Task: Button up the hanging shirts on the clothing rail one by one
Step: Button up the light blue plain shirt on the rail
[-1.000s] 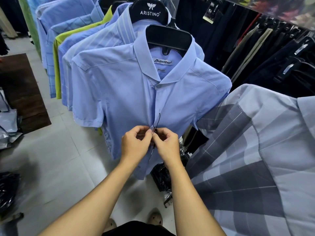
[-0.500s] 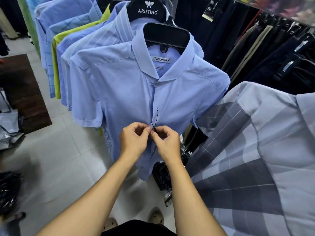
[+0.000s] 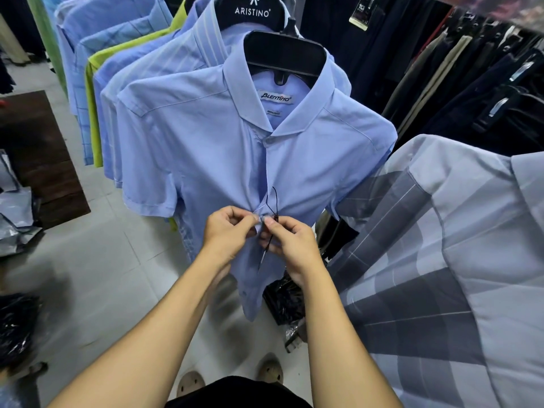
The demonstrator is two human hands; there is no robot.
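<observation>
Pinching the placket of the light blue shirt (image 3: 206, 160) at mid-chest with left hand (image 3: 228, 231) and right hand (image 3: 290, 241), fingers curled tight, thumb tips almost touching. Reaching forward with both forearms to this foremost shirt, hanging from a black hanger (image 3: 285, 58).

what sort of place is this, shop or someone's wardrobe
Most likely a clothing shop: a row of shirts hangs close together, one hanger is printed ARISTINO, dark trousers hang on clips at right near a swing tag, and the blue shirt in front carries a black tag string.
</observation>
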